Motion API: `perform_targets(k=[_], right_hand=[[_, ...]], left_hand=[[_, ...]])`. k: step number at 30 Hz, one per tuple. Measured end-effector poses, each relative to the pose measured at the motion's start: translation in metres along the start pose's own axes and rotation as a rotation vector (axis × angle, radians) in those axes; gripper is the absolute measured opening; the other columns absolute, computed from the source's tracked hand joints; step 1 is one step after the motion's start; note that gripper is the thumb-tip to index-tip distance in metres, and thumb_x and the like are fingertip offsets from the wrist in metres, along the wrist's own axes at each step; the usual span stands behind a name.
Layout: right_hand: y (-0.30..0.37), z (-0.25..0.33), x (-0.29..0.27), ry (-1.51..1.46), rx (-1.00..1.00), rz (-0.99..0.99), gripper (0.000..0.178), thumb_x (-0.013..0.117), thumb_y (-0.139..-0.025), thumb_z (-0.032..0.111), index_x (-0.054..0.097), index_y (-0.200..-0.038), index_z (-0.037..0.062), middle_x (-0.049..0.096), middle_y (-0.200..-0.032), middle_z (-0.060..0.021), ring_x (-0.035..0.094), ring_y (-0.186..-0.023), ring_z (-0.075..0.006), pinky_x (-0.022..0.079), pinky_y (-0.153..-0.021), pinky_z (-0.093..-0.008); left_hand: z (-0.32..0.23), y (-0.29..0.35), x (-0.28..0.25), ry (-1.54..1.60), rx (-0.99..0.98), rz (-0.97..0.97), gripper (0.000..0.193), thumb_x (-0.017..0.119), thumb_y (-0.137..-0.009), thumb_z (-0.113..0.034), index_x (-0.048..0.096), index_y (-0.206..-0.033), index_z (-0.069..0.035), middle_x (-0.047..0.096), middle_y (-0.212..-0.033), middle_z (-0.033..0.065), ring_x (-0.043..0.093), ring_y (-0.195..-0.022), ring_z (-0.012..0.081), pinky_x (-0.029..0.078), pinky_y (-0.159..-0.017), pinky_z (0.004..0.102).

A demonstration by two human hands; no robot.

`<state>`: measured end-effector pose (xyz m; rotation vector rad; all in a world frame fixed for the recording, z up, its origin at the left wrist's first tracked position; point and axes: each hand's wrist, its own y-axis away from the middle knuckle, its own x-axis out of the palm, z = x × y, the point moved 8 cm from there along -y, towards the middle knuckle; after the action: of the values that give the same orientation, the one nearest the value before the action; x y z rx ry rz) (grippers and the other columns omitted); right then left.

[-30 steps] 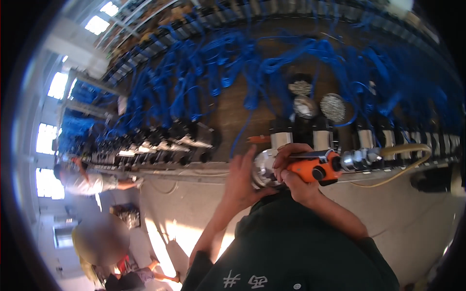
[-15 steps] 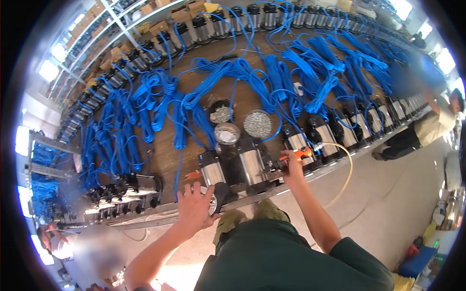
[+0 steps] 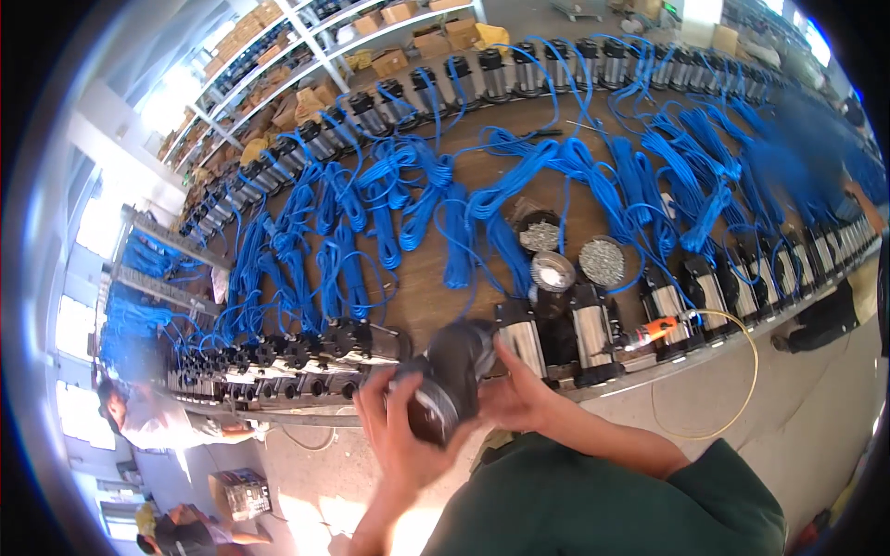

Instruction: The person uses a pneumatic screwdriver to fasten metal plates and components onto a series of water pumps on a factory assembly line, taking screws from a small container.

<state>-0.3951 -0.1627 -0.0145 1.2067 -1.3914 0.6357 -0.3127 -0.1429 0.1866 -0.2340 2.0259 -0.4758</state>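
Note:
Close to the table's front edge, a dark pump (image 3: pixel 451 371) is tilted between my two hands, its outline smeared by motion. My left hand (image 3: pixel 408 422) grips its near, round end, where a pale ring shows. My right hand (image 3: pixel 514 394) wraps the right side, its fingers partly hidden behind the body. To the right, an orange air screwdriver (image 3: pixel 654 332) with a pale hose lies by the steel-bodied pumps (image 3: pixel 593 334) at the edge. Bowls of small metal parts (image 3: pixel 603 261) stand just beyond.
Bundles of blue cable (image 3: pixel 519 181) cover much of the brown tabletop (image 3: pixel 431 292). Rows of pumps (image 3: pixel 491 74) line the far side and the front edge. Shelves with cardboard boxes (image 3: pixel 389 62) stand behind. Other people (image 3: pixel 153 417) are at the left and far right.
My right hand has let go of the air screwdriver and now grips the pump. My left hand has lifted the pump from the table edge. The view has turned leftward.

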Motion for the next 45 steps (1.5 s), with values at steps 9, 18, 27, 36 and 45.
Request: perform_targets(k=[9, 18, 27, 36, 45], right_hand=[[-0.117, 0.068, 0.017, 1.38, -1.005, -0.339, 0.075, 0.089, -0.061, 0.018, 0.045, -0.12, 0.0035, 0.063, -0.108, -0.0137, 0.063, -0.099, -0.0249, 0.052, -0.084, -0.0421], [-0.141, 0.088, 0.011, 2.222, -0.967, -0.578, 0.091, 0.091, -0.061, 0.029, 0.038, -0.129, 0.0012, 0.055, -0.116, -0.0184, 0.053, -0.114, -0.0322, 0.044, -0.095, -0.0442], [0.018, 0.043, -0.044, 2.771, -0.656, -0.601, 0.037, 0.074, -0.074, 0.035, 0.061, -0.097, 0.009, 0.059, -0.093, -0.0094, 0.06, -0.087, -0.0305, 0.049, -0.074, -0.0418], [0.002, 0.062, 0.024, 2.491, -0.808, -0.419, 0.022, 0.07, -0.069, 0.027, 0.064, -0.075, 0.0059, 0.064, -0.067, -0.0151, 0.064, -0.064, -0.0342, 0.053, -0.062, -0.0427], [0.187, 0.042, 0.002, 0.823, -0.767, -0.672, 0.013, 0.064, -0.078, 0.009, 0.062, -0.081, -0.0031, 0.065, -0.076, -0.0114, 0.06, -0.068, -0.017, 0.05, -0.066, -0.03]], left_hand=[[0.171, 0.155, 0.156, 2.046, -1.302, 0.217, 0.057, 0.063, -0.09, -0.024, 0.04, -0.133, 0.005, 0.054, -0.118, 0.0247, 0.058, -0.099, 0.0332, 0.051, -0.079, 0.0357], [0.304, 0.163, 0.286, 0.964, -1.284, -0.108, 0.032, 0.077, -0.079, -0.025, 0.063, -0.072, 0.003, 0.059, -0.064, 0.0058, 0.05, -0.046, 0.0162, 0.037, -0.04, 0.0343], [0.297, 0.202, 0.259, 0.968, -1.318, -0.22, 0.037, 0.077, -0.082, -0.032, 0.056, -0.092, -0.003, 0.053, -0.074, -0.0005, 0.049, -0.058, 0.0098, 0.044, -0.051, 0.0271], [0.24, 0.217, 0.252, 1.355, -1.423, 0.306, 0.038, 0.059, -0.094, -0.041, 0.057, -0.104, -0.005, 0.065, -0.087, 0.0065, 0.06, -0.076, 0.017, 0.048, -0.064, 0.0316], [0.173, 0.099, 0.273, 1.888, -1.048, 0.026, 0.038, 0.046, -0.101, -0.036, 0.059, -0.101, -0.001, 0.055, -0.072, 0.0067, 0.055, -0.07, 0.021, 0.048, -0.071, 0.0366]])
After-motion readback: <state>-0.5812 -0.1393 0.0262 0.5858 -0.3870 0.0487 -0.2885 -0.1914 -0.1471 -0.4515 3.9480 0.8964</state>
